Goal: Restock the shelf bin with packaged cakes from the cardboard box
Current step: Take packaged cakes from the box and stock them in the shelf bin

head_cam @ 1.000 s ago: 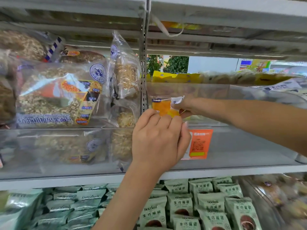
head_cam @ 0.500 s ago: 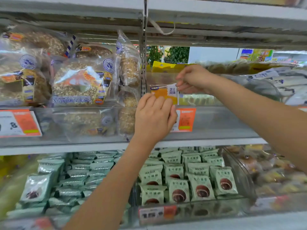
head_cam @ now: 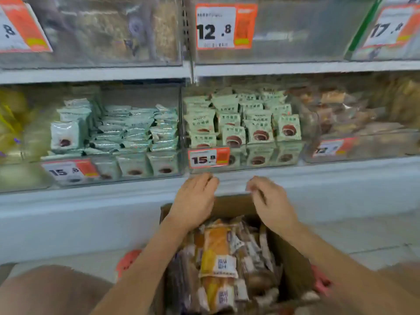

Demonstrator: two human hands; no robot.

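Note:
The open cardboard box [head_cam: 293, 264] stands low in front of me, packed with several wrapped cakes; an orange-and-white packaged cake [head_cam: 217, 253] lies on top. My left hand [head_cam: 193, 198] hangs over the box's far edge, fingers loosely apart, holding nothing. My right hand [head_cam: 269, 201] hovers beside it, fingers curled and apart, also without a cake. The clear shelf bin [head_cam: 295, 42] with the 12.8 price tag [head_cam: 225, 26] sits at the top, its inside blurred.
On the middle shelf, clear bins hold green packets [head_cam: 245, 121] and pale blue-green packets [head_cam: 127, 128], with 15.8 tags. A bin of brown snacks [head_cam: 341, 114] is to the right. A white shelf base [head_cam: 91, 214] runs behind the box. My knees flank the box.
Both hands have let go of the orange packet at the upper bin and dropped down to the box. My view has tilted down from the upper shelf.

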